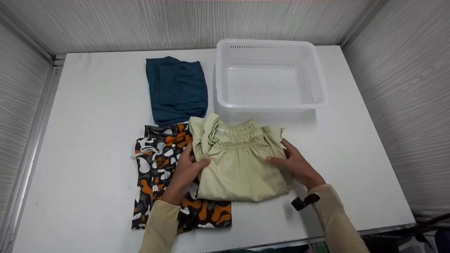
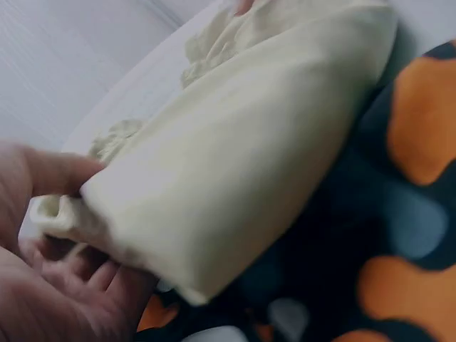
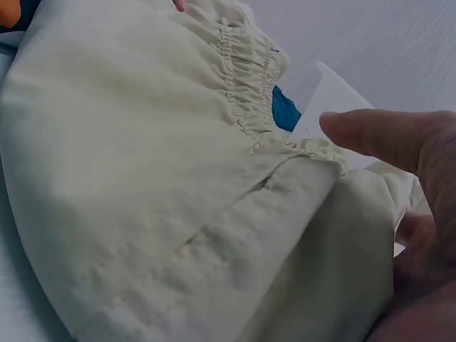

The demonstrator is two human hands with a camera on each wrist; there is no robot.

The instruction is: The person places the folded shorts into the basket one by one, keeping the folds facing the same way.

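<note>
Pale green elastic-waist pants (image 1: 242, 172), folded into a bundle, lie between both hands with the gathered waistband facing away. At their left side my left hand (image 1: 184, 174) grips the cloth, thumb on top and fingers curled underneath, as the left wrist view shows at the corner of the fold (image 2: 192, 206). On the opposite side my right hand (image 1: 297, 165) holds the edge. Its thumb (image 3: 385, 135) reaches over the waistband end in the right wrist view, while its fingers are partly hidden behind the cloth. The bundle overlaps black, orange and white patterned bottoms (image 1: 146, 193) with a white drawstring.
Behind the patterned garment lies a folded dark blue garment (image 1: 179, 84). A white plastic basket (image 1: 270, 106) with a perforated floor stands at the back right of the white table (image 1: 88, 140). Grey panels (image 1: 140, 24) enclose the back and sides.
</note>
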